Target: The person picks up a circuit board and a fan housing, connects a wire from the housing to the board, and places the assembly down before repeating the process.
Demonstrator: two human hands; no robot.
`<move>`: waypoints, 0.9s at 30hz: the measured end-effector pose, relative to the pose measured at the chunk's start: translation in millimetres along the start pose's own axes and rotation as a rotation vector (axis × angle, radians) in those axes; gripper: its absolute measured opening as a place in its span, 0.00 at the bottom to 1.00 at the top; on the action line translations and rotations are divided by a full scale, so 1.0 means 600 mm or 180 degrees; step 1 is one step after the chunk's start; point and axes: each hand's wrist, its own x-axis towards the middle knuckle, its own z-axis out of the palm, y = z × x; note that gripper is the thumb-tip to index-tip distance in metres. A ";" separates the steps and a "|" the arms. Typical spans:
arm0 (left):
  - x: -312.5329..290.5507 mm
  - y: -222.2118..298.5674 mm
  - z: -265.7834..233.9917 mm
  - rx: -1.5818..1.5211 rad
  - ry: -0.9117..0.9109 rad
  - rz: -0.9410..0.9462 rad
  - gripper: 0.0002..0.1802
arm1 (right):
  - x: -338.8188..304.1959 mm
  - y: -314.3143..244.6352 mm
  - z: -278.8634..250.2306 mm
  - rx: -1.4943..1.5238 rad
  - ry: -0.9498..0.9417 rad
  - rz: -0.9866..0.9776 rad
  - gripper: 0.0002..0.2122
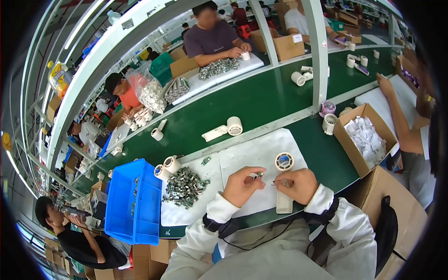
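Observation:
My left hand (242, 186) is closed in a pinch on a small green circuit board (259, 175). To its right, the fingers of my right hand (298, 185) are pressed together over a white handheld fan body. What they hold is thin and too small to make out. The fan's round head (284, 161) lies beyond my fingers on a white foam sheet (252, 149), and its handle (284, 203) points toward me, partly covered by my right hand. On the sheet to the left is a heap of small circuit boards (184, 187), with one loose board (206, 161) apart from it.
A blue bin (148, 205) stands left of the heap, near two white round fan housings (171, 164). Beyond a metal rail, more fan bodies (234, 126) lie on the green belt (200, 133). A cardboard box (366, 161) of white pieces is at right. Other people work around.

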 end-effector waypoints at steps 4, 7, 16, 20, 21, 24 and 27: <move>0.041 -0.003 0.020 -0.0426 -0.0412 -0.0023 0.15 | -0.002 0.018 -0.005 0.0089 0.0363 -0.0135 0.07; 0.055 -0.014 0.029 -0.0554 -0.0442 -0.0066 0.15 | 0.002 0.031 -0.009 0.0046 0.0631 -0.0292 0.06; 0.069 -0.050 0.031 -0.1368 -0.0687 -0.0637 0.17 | 0.013 0.031 -0.028 0.0160 0.0372 -0.0335 0.04; 0.064 -0.041 0.030 -0.1035 -0.0891 -0.0564 0.18 | 0.013 0.029 -0.031 0.0329 0.0461 -0.0233 0.04; 0.063 -0.037 0.032 -0.1060 -0.0831 -0.0619 0.18 | 0.015 0.030 -0.034 0.0257 0.0484 -0.0276 0.04; 0.068 -0.024 0.035 -0.1031 -0.0877 -0.0704 0.18 | 0.023 0.036 -0.040 0.0131 0.0518 -0.0382 0.04; 0.057 -0.033 0.038 -0.0863 -0.0815 -0.0663 0.18 | 0.021 0.039 -0.034 -0.0095 0.0622 -0.0685 0.05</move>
